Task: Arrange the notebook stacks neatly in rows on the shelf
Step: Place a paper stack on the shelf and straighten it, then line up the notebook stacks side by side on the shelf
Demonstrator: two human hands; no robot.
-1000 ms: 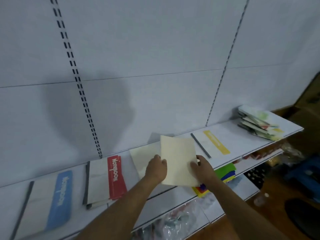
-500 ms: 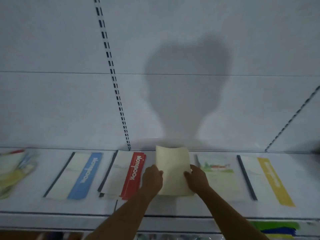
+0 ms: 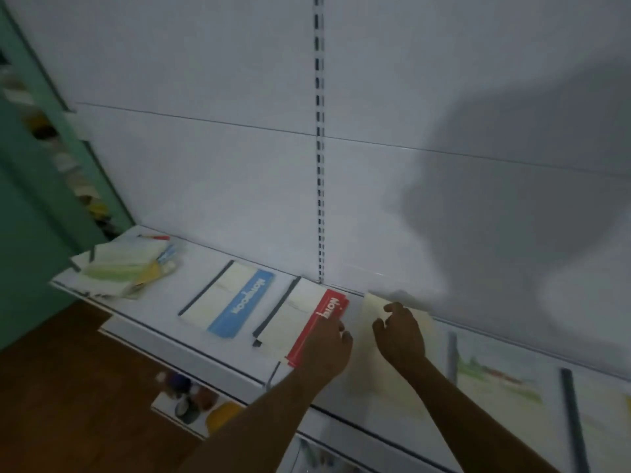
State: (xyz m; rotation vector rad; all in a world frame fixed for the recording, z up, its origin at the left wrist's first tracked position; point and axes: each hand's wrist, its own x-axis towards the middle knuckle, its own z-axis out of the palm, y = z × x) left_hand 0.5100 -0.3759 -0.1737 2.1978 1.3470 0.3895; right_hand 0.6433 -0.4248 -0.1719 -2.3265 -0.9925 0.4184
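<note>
Cream-coloured plain notebook [image 3: 367, 336] is lying flat on the white metal shelf [image 3: 205, 268], right between the two hands. The right hand [image 3: 399, 336] sits on top of it with fingers loosely curled, not really gripping anything as far as I can see. The left hand [image 3: 327, 349] rests on the red-striped notebook stack [image 3: 307, 319] just beside it, fingers down over the red band; can't tell if it's pinching the edge. Further left there's a blue-striped notebook [image 3: 232, 298], then a messy pile of greenish notebooks [image 3: 119, 264] at the shelf end. A green-illustrated notebook [image 3: 495, 380] lies to the right.
</note>
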